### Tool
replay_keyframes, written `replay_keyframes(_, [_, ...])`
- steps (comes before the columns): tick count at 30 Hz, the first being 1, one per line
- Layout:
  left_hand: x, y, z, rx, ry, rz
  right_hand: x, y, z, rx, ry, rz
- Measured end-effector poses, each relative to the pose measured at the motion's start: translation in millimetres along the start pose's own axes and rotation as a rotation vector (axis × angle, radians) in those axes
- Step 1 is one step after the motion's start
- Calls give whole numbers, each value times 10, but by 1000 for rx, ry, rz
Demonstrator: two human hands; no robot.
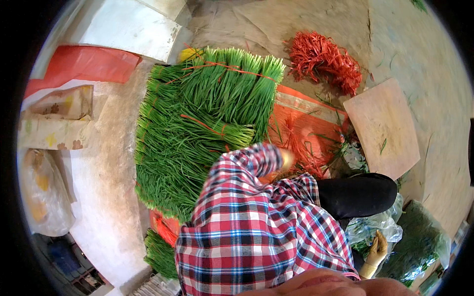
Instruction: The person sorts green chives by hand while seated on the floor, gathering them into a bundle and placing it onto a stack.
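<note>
Both my hands wear yellowish gloves. My left hand [285, 159] is smeared by motion beyond the plaid cuff, so its fingers do not show clearly. It is over the near part of an orange-red woven sheet [285, 111], beside loose red ties [301, 148]. To its left lies a big stack of green chive bundles [168, 143], bound with red ties. One tied chive bundle [217, 129] rests on top, its pale ends toward the right. My right hand [377, 250] is at the lower right, fingers bent together, beside a clear plastic bag [380, 224] with greens. What it holds, if anything, is hidden.
A heap of red ties [323, 61] lies on the floor at the far right. Nearer is a tan board [385, 128] with a few green scraps. My bent knee [358, 195] is below it. White boxes [128, 32] stand at the far left. More bagged greens [414, 241] are at lower right.
</note>
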State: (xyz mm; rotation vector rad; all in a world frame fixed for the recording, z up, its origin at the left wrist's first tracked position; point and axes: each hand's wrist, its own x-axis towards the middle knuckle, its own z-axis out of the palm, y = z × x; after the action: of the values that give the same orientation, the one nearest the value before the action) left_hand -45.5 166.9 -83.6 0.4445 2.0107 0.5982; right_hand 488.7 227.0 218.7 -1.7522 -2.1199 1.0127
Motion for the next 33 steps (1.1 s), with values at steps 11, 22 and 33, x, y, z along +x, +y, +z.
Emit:
replay_keyframes(11, [-1906,2289,-249,299,-502,1260,920,-1888,408,45,57,-440])
replay_keyframes(22, [-695,3417,464,629,41,1830,1137,-994,147,-167,329,-151])
replay_keyframes(33, [91,2780,-580,947,109,1692,-1676,302,612,64,400,501])
